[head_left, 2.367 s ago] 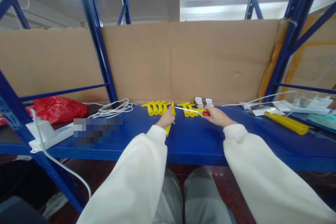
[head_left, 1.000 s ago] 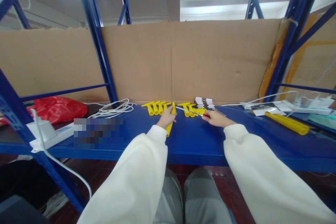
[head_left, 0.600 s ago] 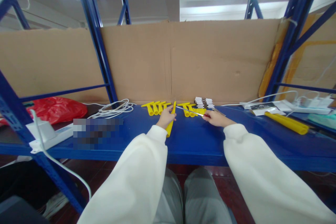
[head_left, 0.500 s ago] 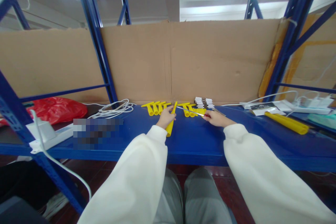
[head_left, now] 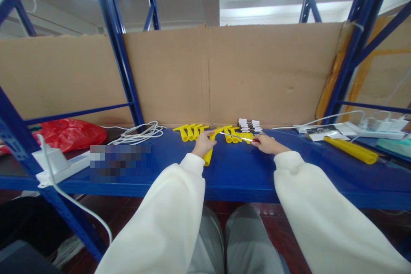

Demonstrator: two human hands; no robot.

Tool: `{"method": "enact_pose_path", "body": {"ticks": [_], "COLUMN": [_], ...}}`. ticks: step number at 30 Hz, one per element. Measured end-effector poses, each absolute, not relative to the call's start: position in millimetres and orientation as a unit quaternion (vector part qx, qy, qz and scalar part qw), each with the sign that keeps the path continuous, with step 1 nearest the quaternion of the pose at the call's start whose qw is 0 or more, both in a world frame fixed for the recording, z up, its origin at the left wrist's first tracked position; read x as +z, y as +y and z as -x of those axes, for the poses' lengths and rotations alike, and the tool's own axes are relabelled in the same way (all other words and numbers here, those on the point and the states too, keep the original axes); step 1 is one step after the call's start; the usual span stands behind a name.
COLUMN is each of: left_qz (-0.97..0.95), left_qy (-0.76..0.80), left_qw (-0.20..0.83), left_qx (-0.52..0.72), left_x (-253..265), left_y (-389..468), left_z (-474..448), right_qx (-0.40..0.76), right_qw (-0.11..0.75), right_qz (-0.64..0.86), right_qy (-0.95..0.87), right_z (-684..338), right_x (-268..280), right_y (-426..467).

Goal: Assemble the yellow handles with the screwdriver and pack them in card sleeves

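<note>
My left hand [head_left: 202, 144] is closed around a yellow T-shaped scraper-like tool [head_left: 208, 158]; its tubular handle points toward me and its flat crosspiece faces away. My right hand [head_left: 269, 144] grips the red handle of a screwdriver [head_left: 237, 138]. The thin metal shaft reaches left, and its tip is at or close to the head of the yellow tool; contact cannot be made out. Several like yellow tools [head_left: 190, 132] lie in a row left of my left hand. More yellow tools [head_left: 228, 135] lie behind the screwdriver shaft.
Small white pieces [head_left: 249, 126] are stacked at the back, against the cardboard panel [head_left: 257, 72]. White cable [head_left: 144, 132], a power strip [head_left: 73, 165] and a red bag [head_left: 70, 135] lie left. On the right are a yellow tube [head_left: 351, 150] and chargers [head_left: 390, 125].
The yellow tool in my left hand has turned so its crosspiece lies more sideways, pointing right. My right hand has shifted slightly right with the screwdriver.
</note>
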State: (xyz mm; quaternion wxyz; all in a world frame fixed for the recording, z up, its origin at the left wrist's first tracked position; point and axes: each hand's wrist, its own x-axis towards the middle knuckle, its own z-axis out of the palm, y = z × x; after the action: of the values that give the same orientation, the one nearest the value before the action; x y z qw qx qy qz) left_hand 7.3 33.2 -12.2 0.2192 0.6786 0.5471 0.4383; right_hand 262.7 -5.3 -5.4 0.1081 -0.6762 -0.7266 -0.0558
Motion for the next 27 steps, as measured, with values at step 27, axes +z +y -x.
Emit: {"method": "enact_pose_path", "body": {"ticks": [27], "left_qz": [-0.687], "left_qy": [0.597], "left_qw": [0.195], "left_qx": [0.366], "left_x": [-25], "left_y": [37], "left_z": [-15], "right_qx": [-0.021], "right_qw": [0.069], "right_qz": [0.721], "right_qy": [-0.690], "right_z": [-280], "right_x": [-9], "right_y": [-1]}}
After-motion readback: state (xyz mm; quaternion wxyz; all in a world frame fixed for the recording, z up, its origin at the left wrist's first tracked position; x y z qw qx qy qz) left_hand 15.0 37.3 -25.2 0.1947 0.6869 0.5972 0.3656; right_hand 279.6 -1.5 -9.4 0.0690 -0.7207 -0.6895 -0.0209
